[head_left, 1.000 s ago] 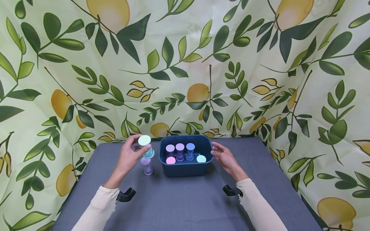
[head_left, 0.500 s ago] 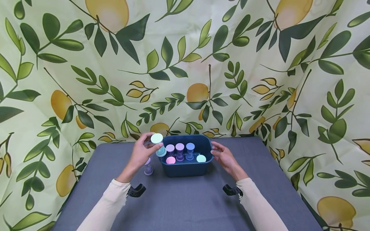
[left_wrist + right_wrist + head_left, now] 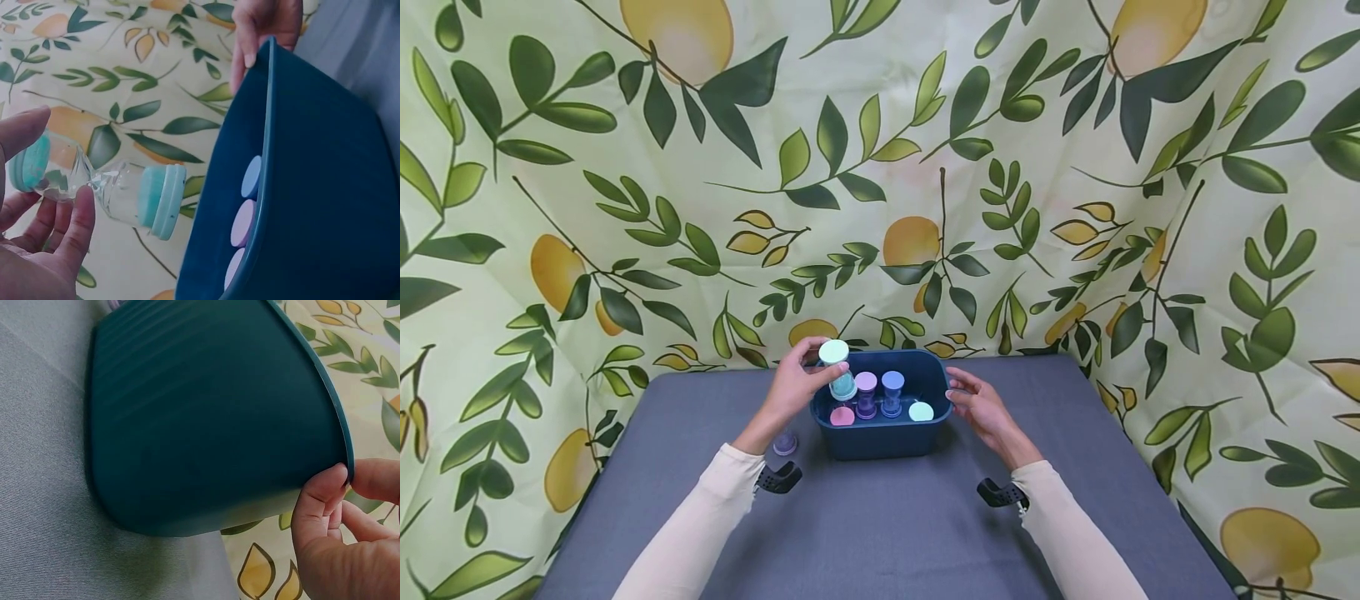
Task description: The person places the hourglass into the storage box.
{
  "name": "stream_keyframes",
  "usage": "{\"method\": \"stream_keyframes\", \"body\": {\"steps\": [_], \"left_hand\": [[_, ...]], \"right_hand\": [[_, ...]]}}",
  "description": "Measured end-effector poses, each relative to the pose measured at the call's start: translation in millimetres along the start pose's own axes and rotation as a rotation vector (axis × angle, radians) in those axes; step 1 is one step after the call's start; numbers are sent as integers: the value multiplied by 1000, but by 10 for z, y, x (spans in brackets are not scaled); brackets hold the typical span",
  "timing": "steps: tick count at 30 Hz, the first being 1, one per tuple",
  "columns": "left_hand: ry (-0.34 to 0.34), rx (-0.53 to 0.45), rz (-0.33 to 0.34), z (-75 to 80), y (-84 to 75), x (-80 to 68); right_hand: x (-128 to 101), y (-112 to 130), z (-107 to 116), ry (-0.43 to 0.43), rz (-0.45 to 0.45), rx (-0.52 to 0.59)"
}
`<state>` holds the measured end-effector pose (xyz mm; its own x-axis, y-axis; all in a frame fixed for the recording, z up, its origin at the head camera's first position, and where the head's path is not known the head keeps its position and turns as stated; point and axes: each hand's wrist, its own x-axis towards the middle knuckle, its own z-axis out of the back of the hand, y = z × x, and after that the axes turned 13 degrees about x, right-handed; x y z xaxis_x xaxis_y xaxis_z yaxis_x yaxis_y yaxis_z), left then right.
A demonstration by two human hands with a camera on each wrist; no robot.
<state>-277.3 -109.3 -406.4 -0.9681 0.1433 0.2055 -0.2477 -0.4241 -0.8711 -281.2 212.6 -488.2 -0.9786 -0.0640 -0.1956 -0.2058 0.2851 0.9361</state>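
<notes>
My left hand [image 3: 792,385] holds a sand timer [image 3: 834,353] with mint-green caps over the left end of a dark blue bin [image 3: 883,443]. In the left wrist view the timer's clear, narrow-waisted glass [image 3: 125,194] lies between thumb and fingers. At the bin's right end, my right hand [image 3: 987,410] pinches the rim between thumb and fingers, plain in the right wrist view [image 3: 350,506]. Inside the bin stand a purple timer [image 3: 866,385], a blue one [image 3: 892,385], and lower pink [image 3: 842,416] and mint [image 3: 921,412] caps. The held timer covers another one there.
A lavender sand timer [image 3: 786,443] stands on the grey-blue table [image 3: 880,525], left of the bin and partly hidden by my left wrist. Behind the table hangs a cloth [image 3: 850,250] printed with lemons and leaves.
My left hand has carried the mint-capped sand timer rightward, from above the lavender timer on the table to over the bin's left end. My right hand stays at the rim.
</notes>
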Motion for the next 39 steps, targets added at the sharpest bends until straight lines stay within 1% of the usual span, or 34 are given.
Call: {"method": "stream_keyframes", "body": {"steps": [3, 7, 10, 17, 21, 30, 34, 37, 39], "left_hand": [[22, 20, -4, -59, -1, 55], [63, 48, -35, -163, 19, 127], [86, 74, -45, -250, 35, 173], [134, 112, -43, -431, 70, 234], [169, 153, -40, -510, 102, 258], [298, 245, -12, -617, 116, 268], [359, 258, 11, -648, 130, 296], [416, 262, 3, -663, 141, 323], [456, 266, -18, -672, 153, 344]], "right_hand": [[2, 2, 1, -6, 0, -8], [4, 4, 2, -14, -4, -6], [2, 4, 4, -13, -5, 1], [-4, 7, 6, -4, 0, -2], [-1, 0, 13, -4, 5, -4], [12, -30, 30, 6, 4, 6], [12, -29, 28, 5, 7, 12], [11, -24, 25, 2, 7, 12], [9, -20, 24, 3, 8, 11]]}}
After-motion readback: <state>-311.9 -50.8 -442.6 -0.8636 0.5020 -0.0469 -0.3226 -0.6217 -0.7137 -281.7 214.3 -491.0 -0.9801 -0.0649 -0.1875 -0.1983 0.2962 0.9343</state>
